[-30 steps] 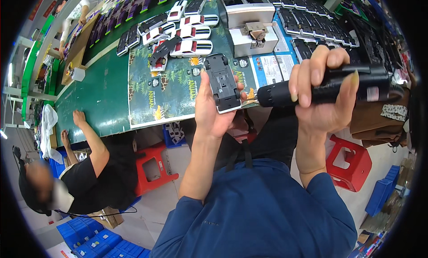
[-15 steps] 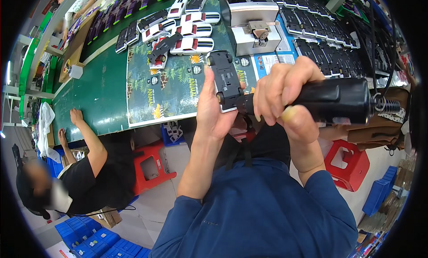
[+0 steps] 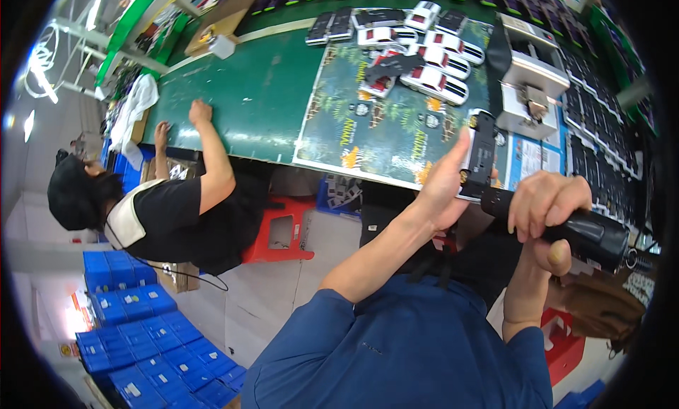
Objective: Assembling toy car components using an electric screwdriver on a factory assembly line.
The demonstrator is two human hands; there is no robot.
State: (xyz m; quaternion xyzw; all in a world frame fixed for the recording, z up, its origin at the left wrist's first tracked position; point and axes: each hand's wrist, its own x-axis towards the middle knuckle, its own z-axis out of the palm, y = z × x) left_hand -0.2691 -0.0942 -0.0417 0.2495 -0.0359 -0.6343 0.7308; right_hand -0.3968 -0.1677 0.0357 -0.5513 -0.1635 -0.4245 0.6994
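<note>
My left hand (image 3: 444, 190) is closed around a toy car (image 3: 482, 154) turned underside up, its black base facing me. My right hand (image 3: 548, 207) wraps around a black electric screwdriver (image 3: 598, 238). The screwdriver's front end meets the near end of the car; its tip is hidden there. Beyond my left hand, several white toy cars (image 3: 433, 84) with black stripes lie grouped on a printed sheet (image 3: 389, 137). A loose black car base (image 3: 393, 66) rests across some of them.
A pale metal screw-feeder box (image 3: 525, 112) stands past my hands. Rows of black car bases (image 3: 601, 154) fill the right side. At left, a co-worker (image 3: 166, 211) rests both hands at the green table (image 3: 247, 105). Blue bins (image 3: 159, 331) and a red stool (image 3: 286, 232) are on the floor.
The view has swung left, so the table and my hands appear farther right, and more blue bins show. The car and screwdriver remain in my hands, end to end.
</note>
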